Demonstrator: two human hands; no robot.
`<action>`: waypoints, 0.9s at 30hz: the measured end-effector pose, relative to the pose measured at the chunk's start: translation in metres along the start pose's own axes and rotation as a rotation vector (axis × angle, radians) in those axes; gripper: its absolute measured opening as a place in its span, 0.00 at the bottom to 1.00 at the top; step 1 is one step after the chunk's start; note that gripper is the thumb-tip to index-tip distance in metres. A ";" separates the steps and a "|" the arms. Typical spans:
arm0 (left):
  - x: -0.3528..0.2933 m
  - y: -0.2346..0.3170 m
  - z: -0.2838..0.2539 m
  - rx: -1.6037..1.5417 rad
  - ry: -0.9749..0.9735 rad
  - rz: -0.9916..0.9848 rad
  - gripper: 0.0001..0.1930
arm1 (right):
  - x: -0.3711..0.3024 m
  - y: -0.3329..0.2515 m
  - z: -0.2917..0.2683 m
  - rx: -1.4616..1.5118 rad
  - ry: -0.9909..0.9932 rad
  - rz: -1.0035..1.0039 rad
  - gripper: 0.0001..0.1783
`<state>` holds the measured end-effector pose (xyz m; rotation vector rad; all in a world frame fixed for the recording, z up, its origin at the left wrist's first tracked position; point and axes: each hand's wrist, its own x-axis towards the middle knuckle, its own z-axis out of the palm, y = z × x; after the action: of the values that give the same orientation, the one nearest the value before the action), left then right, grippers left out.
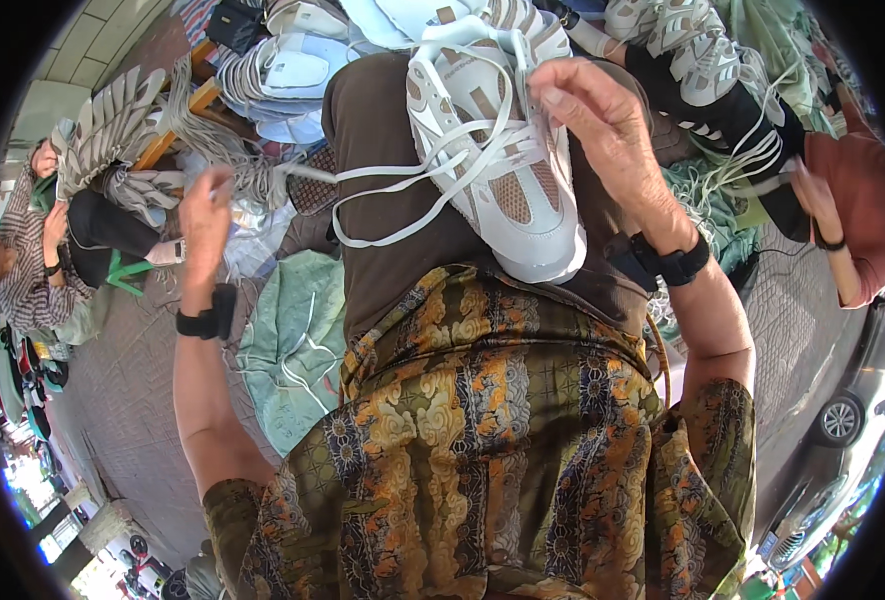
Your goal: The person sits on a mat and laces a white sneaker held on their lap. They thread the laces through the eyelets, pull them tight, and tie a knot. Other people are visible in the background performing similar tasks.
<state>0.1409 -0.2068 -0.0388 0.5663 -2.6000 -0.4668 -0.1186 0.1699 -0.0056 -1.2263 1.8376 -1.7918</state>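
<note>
So the white and tan sneaker [498, 150] is sitting on the person's lap, sole end toward the belly, resting on the brown trousers [403, 170] right at the near edge of the thigh. Lacing looks about halfway to me: the white lace [413, 185] already crosses through several eyelets up the middle, but long loose loops hang off the left side of the shoe and trail across the lap, so there's more threading and tightening left.

The right hand [603, 120] is curled in over the top of the shoe, fingertips pinched together on the lace near the upper eyelets. The left hand [206, 205] is way out to the left, well apart from the shoe, closed around the far end of the lace and pulling it out taut.

Room-wise it's cramped. A heap of finished pale sneakers [293, 70] sits just past the knees, more shoes and lace bundles [723, 90] crowd the right side, and another worker's arm in a reddish sleeve [858, 200] is close by there. On the left a seated person in a striped top [33, 250] is near, but the floor mat [113, 400] between gives the left arm open space to draw lace outward. A greenish cloth [293, 340] lies just beside the left thigh.
</note>
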 end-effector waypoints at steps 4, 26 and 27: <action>-0.004 0.152 0.013 -0.440 -0.144 0.179 0.04 | 0.013 -0.020 -0.006 -0.515 -0.106 -0.362 0.16; 0.019 0.259 0.072 -0.218 -0.153 0.406 0.07 | 0.019 0.028 -0.019 -0.788 -0.266 -0.531 0.11; 0.020 0.258 0.070 -0.230 -0.141 0.386 0.07 | 0.019 0.027 -0.017 -0.785 -0.267 -0.496 0.10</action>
<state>0.0107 0.0212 0.0132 -0.0488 -2.6481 -0.6796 -0.1514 0.1637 -0.0213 -2.2299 2.2788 -0.9756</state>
